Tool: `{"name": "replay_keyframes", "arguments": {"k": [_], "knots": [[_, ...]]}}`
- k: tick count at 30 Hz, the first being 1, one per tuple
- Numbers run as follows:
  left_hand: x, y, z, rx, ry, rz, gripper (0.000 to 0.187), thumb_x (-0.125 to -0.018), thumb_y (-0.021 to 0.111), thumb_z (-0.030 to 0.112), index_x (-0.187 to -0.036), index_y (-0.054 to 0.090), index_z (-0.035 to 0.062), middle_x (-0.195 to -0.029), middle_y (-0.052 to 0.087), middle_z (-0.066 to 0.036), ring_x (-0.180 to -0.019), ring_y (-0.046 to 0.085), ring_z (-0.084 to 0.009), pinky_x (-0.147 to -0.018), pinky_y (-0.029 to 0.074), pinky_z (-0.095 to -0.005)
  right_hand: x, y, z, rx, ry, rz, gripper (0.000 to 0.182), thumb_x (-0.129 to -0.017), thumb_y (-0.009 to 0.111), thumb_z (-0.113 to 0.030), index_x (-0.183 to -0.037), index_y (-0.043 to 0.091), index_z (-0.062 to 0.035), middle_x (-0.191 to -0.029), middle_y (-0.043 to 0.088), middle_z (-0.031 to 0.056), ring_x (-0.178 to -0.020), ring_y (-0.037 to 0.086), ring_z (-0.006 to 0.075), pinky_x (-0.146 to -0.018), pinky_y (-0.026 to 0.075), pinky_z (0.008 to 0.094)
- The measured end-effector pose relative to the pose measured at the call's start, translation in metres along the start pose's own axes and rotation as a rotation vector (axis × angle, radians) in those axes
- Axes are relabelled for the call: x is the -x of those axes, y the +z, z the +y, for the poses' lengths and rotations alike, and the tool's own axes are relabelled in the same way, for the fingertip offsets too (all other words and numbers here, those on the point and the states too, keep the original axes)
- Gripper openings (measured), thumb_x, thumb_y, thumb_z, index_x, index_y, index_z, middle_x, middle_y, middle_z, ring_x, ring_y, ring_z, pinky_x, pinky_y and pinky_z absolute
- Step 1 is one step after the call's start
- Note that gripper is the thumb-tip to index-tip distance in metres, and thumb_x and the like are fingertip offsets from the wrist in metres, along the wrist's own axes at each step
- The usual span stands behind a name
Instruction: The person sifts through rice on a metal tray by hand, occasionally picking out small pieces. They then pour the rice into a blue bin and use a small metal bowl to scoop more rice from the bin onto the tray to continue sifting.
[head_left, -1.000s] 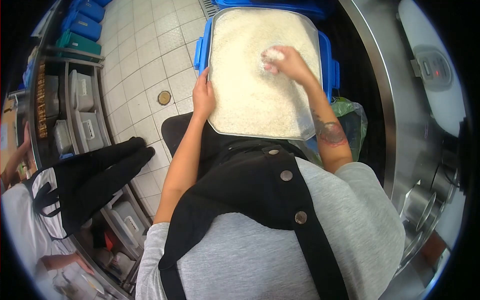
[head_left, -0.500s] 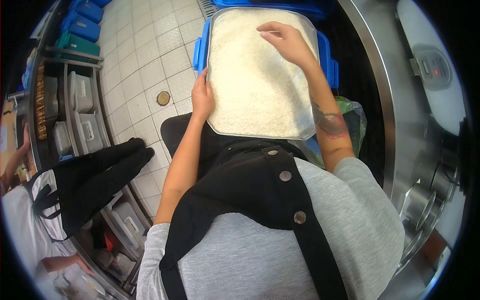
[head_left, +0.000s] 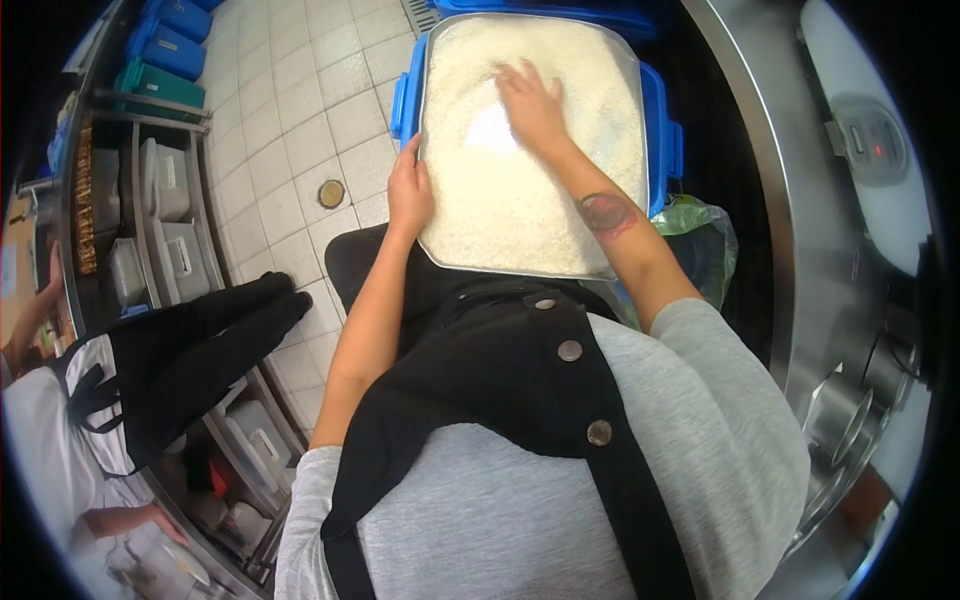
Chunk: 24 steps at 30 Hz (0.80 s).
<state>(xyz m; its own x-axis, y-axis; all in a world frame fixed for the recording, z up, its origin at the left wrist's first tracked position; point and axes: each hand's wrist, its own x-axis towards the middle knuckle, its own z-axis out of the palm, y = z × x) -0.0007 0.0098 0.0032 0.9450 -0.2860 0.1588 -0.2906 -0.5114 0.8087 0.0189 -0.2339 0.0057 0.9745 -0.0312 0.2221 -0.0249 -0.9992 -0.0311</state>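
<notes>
A large metal tray [head_left: 425,215] full of white grains [head_left: 530,220] that look like rice rests over a blue container [head_left: 656,130]. On the tray's left rim is my left hand [head_left: 410,192], its fingers wrapped round the edge. My right hand [head_left: 532,105] lies on the grains at the upper middle of the tray, fingers spread and slightly blurred. Just left of it the grains thin out and a bright, shiny patch of the tray's bottom shows.
At the left, a person in a black apron [head_left: 170,365] stands by shelves with plastic bins [head_left: 180,260]. A steel counter [head_left: 815,260] runs along the right, with metal pots [head_left: 840,415]. A green-edged plastic bag [head_left: 705,235] hangs beside the blue container. Floor tiles show left of the tray.
My right hand has moved left and down onto the grains, and its fingers have spread. A bare patch now shows among the grains. My left hand stays on the rim.
</notes>
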Motion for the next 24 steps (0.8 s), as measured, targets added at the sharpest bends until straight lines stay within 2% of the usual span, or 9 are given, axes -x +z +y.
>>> {"name": "replay_keyframes", "arguments": {"k": [4,6,9,12,13,14,17,19,24], "knots": [[0.001,-0.002,0.003,-0.007,-0.025,-0.004,0.041,-0.093,0.044,0.004,-0.134,0.048,0.0005,-0.129,0.055,-0.025,-0.119,0.053,-0.0396,-0.101,0.042,-0.0418,0.013,-0.010,0.029,-0.115,0.212,0.061,0.037,-0.089,0.051,-0.008,-0.125,0.060,-0.0102,-0.139,0.050,0.0072,-0.129,0.043,0.0284,-0.100,0.038,0.0572],[0.001,-0.001,0.003,0.002,-0.036,-0.010,0.041,-0.093,0.044,0.004,-0.134,0.048,0.0005,-0.129,0.055,-0.025,-0.119,0.053,-0.0397,-0.101,0.042,-0.0419,0.035,-0.024,0.030,-0.299,0.269,0.024,0.029,-0.086,0.059,-0.011,-0.114,0.066,-0.0057,-0.122,0.061,0.0140,-0.113,0.056,0.0288,-0.092,0.047,0.0434],[0.000,-0.001,0.003,0.013,-0.067,-0.013,0.043,-0.093,0.043,0.005,-0.135,0.049,0.0014,-0.130,0.056,-0.023,-0.123,0.053,-0.0357,-0.104,0.040,-0.0384,0.054,-0.053,0.023,-0.525,0.230,-0.270,0.028,-0.083,0.070,-0.019,-0.105,0.070,-0.0023,-0.103,0.067,0.0190,-0.098,0.065,0.0310,-0.084,0.051,0.0376],[0.001,-0.001,0.002,0.018,-0.052,-0.008,0.043,-0.093,0.043,0.005,-0.135,0.049,0.0015,-0.131,0.055,-0.023,-0.122,0.053,-0.0358,-0.103,0.040,-0.0386,0.047,-0.086,0.019,-0.728,0.295,-0.342,0.034,-0.081,0.074,-0.027,-0.101,0.071,-0.0007,-0.093,0.070,0.0207,-0.084,0.068,0.0334,-0.080,0.053,0.0394],[0.001,-0.001,0.002,0.016,-0.050,-0.010,0.042,-0.093,0.043,0.005,-0.134,0.049,0.0015,-0.131,0.055,-0.023,-0.122,0.053,-0.0360,-0.103,0.040,-0.0385,0.041,-0.081,0.024,-0.631,0.149,-0.129,0.040,-0.082,0.074,-0.035,-0.100,0.070,0.0007,-0.090,0.070,0.0226,-0.079,0.069,0.0335,-0.078,0.054,0.0378],[0.001,-0.001,0.001,0.015,-0.046,-0.012,0.042,-0.093,0.043,0.004,-0.134,0.049,0.0015,-0.131,0.055,-0.023,-0.122,0.053,-0.0361,-0.103,0.040,-0.0385,0.033,-0.090,0.022,-0.632,0.150,-0.127,0.040,-0.082,0.074,-0.035,-0.100,0.070,0.0007,-0.090,0.070,0.0226,-0.079,0.069,0.0335,-0.078,0.054,0.0378],[0.000,0.000,-0.001,-0.002,-0.040,-0.006,0.042,-0.093,0.043,0.004,-0.135,0.049,0.0018,-0.131,0.055,-0.024,-0.122,0.053,-0.0363,-0.104,0.040,-0.0384,0.000,-0.136,0.022,-0.555,0.132,0.021,0.047,-0.084,0.070,-0.044,-0.092,0.072,0.0015,-0.081,0.070,0.0203,-0.075,0.069,0.0276,-0.074,0.053,0.0347],[0.000,0.000,0.002,-0.006,-0.025,0.000,0.042,-0.093,0.044,0.004,-0.134,0.049,0.0010,-0.129,0.055,-0.025,-0.120,0.054,-0.0377,-0.102,0.041,-0.0400,-0.013,-0.161,0.021,-0.786,0.165,-0.242,0.056,-0.087,0.061,-0.055,-0.081,0.072,-0.0004,-0.071,0.067,0.0147,-0.070,0.066,0.0207,-0.070,0.050,0.0319],[0.001,-0.001,0.003,0.003,-0.009,0.003,0.042,-0.093,0.044,0.003,-0.134,0.048,0.0005,-0.128,0.055,-0.025,-0.119,0.054,-0.0390,-0.101,0.042,-0.0417,-0.031,-0.149,0.034,-1.077,0.149,-0.178,0.061,-0.098,0.042,-0.054,-0.068,0.062,-0.0049,-0.070,0.058,0.0038,-0.070,0.050,0.0133,-0.074,0.041,0.0292]]}}
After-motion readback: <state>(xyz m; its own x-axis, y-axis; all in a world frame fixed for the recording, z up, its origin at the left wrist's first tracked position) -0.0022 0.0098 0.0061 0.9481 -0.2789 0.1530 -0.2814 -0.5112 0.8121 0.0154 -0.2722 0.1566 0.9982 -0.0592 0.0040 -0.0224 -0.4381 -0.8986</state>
